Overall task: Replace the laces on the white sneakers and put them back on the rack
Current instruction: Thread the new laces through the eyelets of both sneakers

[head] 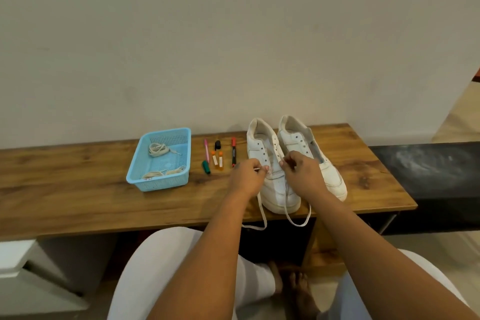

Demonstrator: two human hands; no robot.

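Note:
Two white sneakers stand side by side on the wooden table point(78, 197), toes toward me. Over the left sneaker point(270, 184), my left hand point(246, 176) pinches the tip of a white lace point(262, 212) at the lower eyelets. My right hand point(302, 174) pinches the lace's other end on the opposite side of the same shoe. Both lace ends trail down past the table's front edge. The right sneaker point(330, 174) has empty eyelets and no lace.
A light blue plastic basket point(145, 182) with coiled cream laces sits left of the shoes. Several markers and small orange tubes point(218, 160) lie between basket and shoes. A wall rises behind the table; a dark bench point(428, 171) adjoins on the right.

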